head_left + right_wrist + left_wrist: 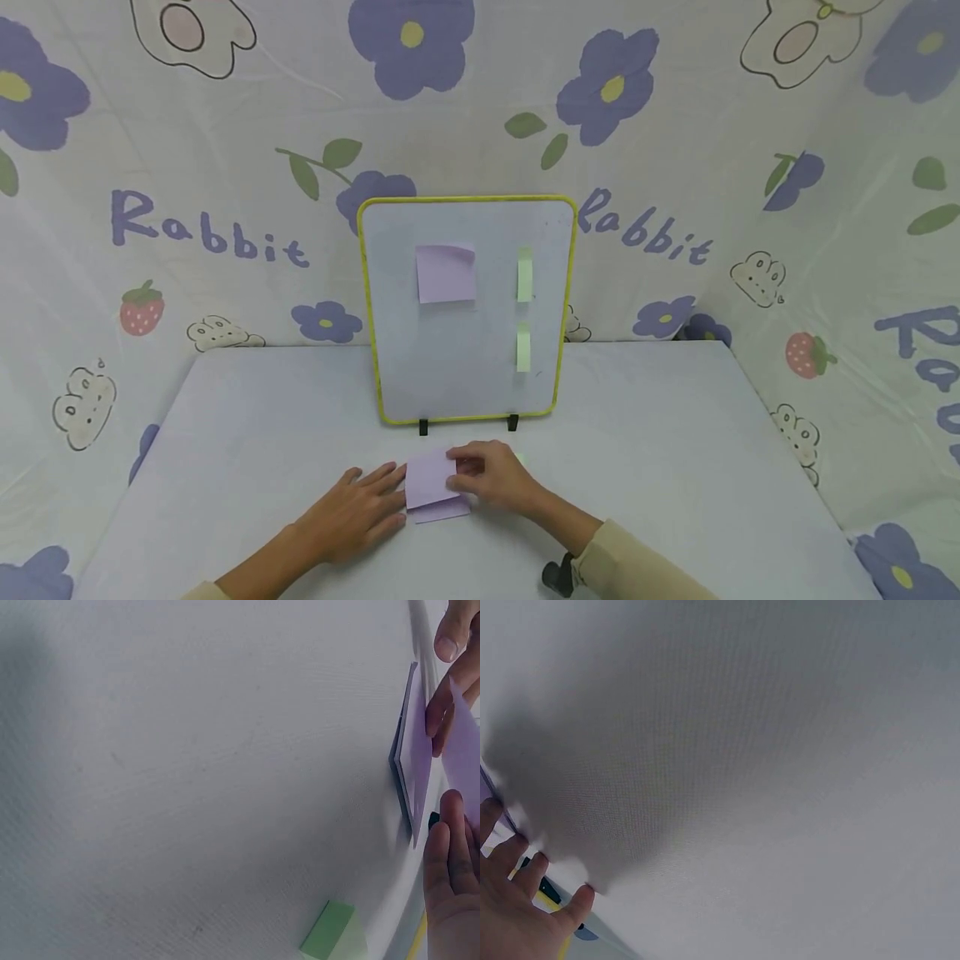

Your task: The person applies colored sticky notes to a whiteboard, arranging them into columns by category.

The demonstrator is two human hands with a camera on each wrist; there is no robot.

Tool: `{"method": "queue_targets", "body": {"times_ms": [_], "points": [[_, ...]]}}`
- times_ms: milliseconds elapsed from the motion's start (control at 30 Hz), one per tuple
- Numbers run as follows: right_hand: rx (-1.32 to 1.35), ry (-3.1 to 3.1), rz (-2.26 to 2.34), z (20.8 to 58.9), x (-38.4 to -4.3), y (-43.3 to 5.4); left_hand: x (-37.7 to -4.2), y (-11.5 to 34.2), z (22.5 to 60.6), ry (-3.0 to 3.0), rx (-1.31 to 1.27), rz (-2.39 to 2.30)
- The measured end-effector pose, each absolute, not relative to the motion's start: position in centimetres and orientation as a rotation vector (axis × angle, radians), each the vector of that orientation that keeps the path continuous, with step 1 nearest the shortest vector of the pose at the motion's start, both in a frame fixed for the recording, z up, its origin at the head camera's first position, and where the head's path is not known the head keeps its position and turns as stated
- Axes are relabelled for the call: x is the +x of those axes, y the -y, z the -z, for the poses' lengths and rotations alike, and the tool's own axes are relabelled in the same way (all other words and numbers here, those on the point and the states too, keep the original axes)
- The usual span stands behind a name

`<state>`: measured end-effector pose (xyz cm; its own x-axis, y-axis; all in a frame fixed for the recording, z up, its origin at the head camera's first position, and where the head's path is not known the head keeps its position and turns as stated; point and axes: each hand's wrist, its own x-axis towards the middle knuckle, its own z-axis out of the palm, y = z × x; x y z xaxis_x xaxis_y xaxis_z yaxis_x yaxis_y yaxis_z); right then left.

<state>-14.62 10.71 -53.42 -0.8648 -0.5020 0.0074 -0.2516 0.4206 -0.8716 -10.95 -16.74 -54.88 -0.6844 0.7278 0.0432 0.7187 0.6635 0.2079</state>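
Observation:
My right hand point(498, 479) pinches the right side of a purple sticky note point(431, 479) between thumb and fingers. In the right wrist view this note point(463, 761) stands raised above the purple sticky note pad point(415, 761); whether an edge still clings is hidden. The pad point(446, 510) lies on the table below the note. With its fingers spread and mostly straight, my left hand point(360, 510) rests on the table at the pad's left side. Fingertips of the left hand point(525, 907) reach the purple edge in the left wrist view.
Behind the hands a yellow-framed whiteboard point(465, 367) stands on black feet. It bears a purple note point(446, 275) and two narrow green notes, one upper point(525, 275) and one lower point(523, 350). A green sticky pad point(330, 930) lies near the right hand.

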Motion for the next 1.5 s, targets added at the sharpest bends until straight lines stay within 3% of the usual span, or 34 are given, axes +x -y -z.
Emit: {"method": "queue_targets", "body": {"times_ms": [400,933,1500], "points": [[-0.632,-2.580,1.536,51.3,-15.7,-10.8,-10.8,16.4,53.9,-2.816,1.203,-0.240],[-0.594,-2.660,2.003,46.3,-20.0,-10.4,-10.8,16.4,54.0,-2.818,1.239,-0.255],[-0.485,-2.669,2.031,44.3,-22.5,-10.5,-11.0,16.5,54.4,-2.833,1.259,-0.282]]}}
